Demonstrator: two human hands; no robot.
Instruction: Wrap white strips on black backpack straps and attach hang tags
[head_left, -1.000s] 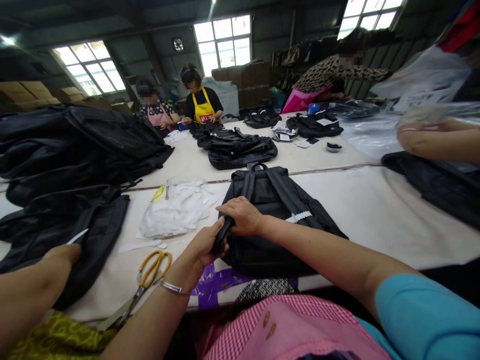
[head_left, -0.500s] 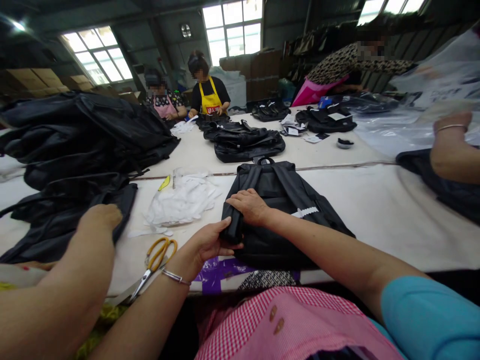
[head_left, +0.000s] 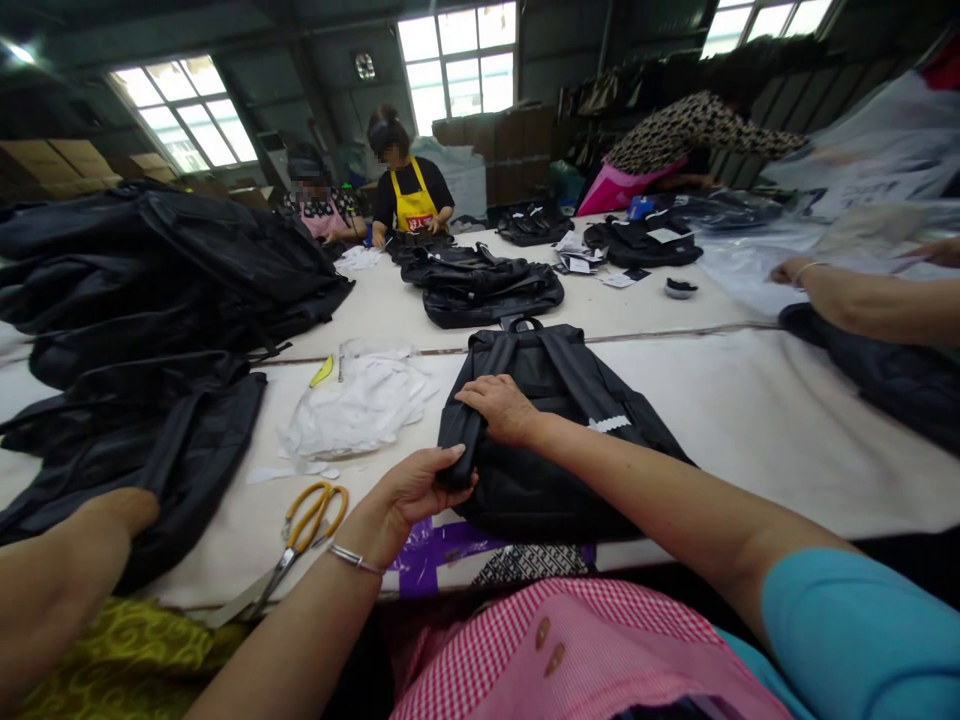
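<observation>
A black backpack (head_left: 547, 420) lies flat on the white table (head_left: 750, 420) right in front of me, straps up. My left hand (head_left: 416, 487) curls around the lower end of its left shoulder strap (head_left: 461, 440). Just above it, my right hand (head_left: 499, 408) presses down on the same strap, fingers bent over it. A silver bangle (head_left: 356, 560) sits on my left wrist.
Yellow-handled scissors (head_left: 304, 525) lie left of my left hand, white cloth pieces (head_left: 352, 405) beyond them. Black bags (head_left: 150, 290) pile at the left, where a co-worker's arm (head_left: 67, 570) reaches. More bags (head_left: 487, 285) lie farther back. Another person's arm (head_left: 855, 300) works at right.
The co-worker's arm at the left has dropped back toward the near edge. My left hand has closed more tightly around the strap end; my right hand stays on the strap.
</observation>
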